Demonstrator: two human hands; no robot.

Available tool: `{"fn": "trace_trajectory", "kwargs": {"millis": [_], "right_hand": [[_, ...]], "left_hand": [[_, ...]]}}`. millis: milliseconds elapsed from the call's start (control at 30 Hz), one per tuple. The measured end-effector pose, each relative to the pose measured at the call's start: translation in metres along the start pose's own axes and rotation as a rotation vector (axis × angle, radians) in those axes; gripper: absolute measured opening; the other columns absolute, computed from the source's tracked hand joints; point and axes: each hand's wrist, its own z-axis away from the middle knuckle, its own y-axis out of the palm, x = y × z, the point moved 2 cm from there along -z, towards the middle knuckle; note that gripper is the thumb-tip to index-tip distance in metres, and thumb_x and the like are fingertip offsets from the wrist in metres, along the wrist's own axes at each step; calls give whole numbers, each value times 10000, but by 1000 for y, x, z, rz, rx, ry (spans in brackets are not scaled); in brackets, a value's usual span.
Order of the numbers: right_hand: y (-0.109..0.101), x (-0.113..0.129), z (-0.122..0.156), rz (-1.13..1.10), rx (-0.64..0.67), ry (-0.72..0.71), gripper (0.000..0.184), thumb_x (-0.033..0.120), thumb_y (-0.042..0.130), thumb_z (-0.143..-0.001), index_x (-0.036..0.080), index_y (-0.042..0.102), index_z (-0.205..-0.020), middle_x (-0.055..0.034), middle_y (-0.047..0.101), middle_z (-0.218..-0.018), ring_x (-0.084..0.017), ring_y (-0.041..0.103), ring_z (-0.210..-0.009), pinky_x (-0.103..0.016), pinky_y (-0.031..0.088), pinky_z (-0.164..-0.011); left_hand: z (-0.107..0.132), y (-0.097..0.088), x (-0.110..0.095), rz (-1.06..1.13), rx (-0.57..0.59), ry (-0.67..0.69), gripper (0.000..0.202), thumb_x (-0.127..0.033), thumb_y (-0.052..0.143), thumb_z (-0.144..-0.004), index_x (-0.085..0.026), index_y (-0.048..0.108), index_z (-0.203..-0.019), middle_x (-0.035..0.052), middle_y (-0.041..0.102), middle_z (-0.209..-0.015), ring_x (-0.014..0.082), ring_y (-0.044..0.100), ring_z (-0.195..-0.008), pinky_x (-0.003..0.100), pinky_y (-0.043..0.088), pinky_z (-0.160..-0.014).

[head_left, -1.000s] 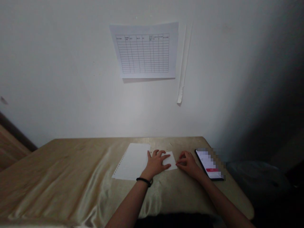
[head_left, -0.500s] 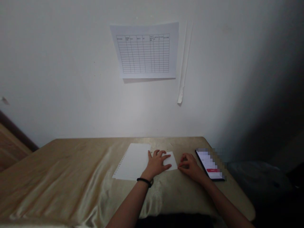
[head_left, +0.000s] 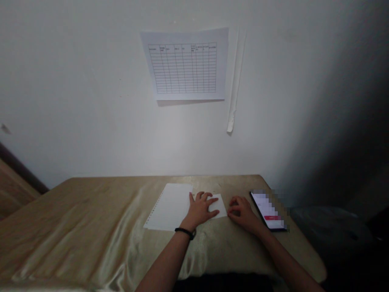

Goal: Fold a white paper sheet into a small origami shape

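My left hand [head_left: 199, 210] lies with its fingers spread on a small piece of white paper [head_left: 219, 202], whose left part it covers. Just under the same hand's left side is the edge of a larger white sheet [head_left: 168, 207] with a row of punched holes along its left edge. My right hand [head_left: 242, 213] rests beside the small paper's lower right corner. Its thumb and forefinger are curled together in a pinch by that corner; anything between the tips is too small to make out.
A phone [head_left: 267, 213] with a lit, partly blurred screen lies right of my right hand. A shiny gold cloth [head_left: 100, 227] covers the table, wrinkled at the left. On the wall behind hang a printed table sheet [head_left: 185, 67] and a loose white strip [head_left: 232, 109].
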Motion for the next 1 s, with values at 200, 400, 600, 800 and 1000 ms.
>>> {"fn": "trace_trajectory", "kwargs": {"millis": [200, 400, 600, 800, 1000], "right_hand": [[0, 0, 2, 28, -29, -9, 95, 287, 652, -828, 278, 744, -853, -55, 597, -1180, -265, 482, -1198, -482, 326, -1113], [-1, 7, 3, 94, -17, -49, 241, 367, 666, -862, 385, 746, -1089, -43, 554, -1302, -278, 441, -1263, -492, 320, -1118], [-4, 13, -3, 253, -3, -3, 210, 440, 624, -895, 428, 754, -1060, -44, 557, -1291, -297, 417, -1299, -573, 201, -1165], [-12, 14, -21, 388, 26, 68, 374, 592, 591, -877, 406, 711, -1178, -77, 519, -1381, -341, 333, -1378, -638, 61, -1172], [-10, 4, -43, 421, 139, 120, 648, 749, 608, -777, 417, 595, -1334, -82, 427, -1500, -366, 237, -1435, -662, 4, -1159]], "left_hand": [[1, 1, 0, -7, -41, 11, 521, -604, 653, -843, -430, 584, -1329, 28, 545, -1423, 372, 367, -1360, 828, 62, -1073], [1, 1, 0, -49, -113, 3, 482, -570, 637, -871, -370, 611, -1308, 42, 528, -1457, 364, 358, -1378, 804, 29, -1103], [0, 1, 2, -35, -140, -1, 432, -572, 598, -902, -364, 638, -1278, 46, 625, -1304, 339, 397, -1343, 786, 7, -1120], [-1, -5, 9, -8, -116, -6, 433, -577, 626, -881, -336, 677, -1236, 61, 650, -1212, 316, 443, -1289, 752, 33, -1146], [-1, -6, 18, 68, -26, -27, 439, -542, 702, -830, -350, 681, -1224, 53, 586, -1380, 337, 385, -1367, 769, 74, -1129]]}}
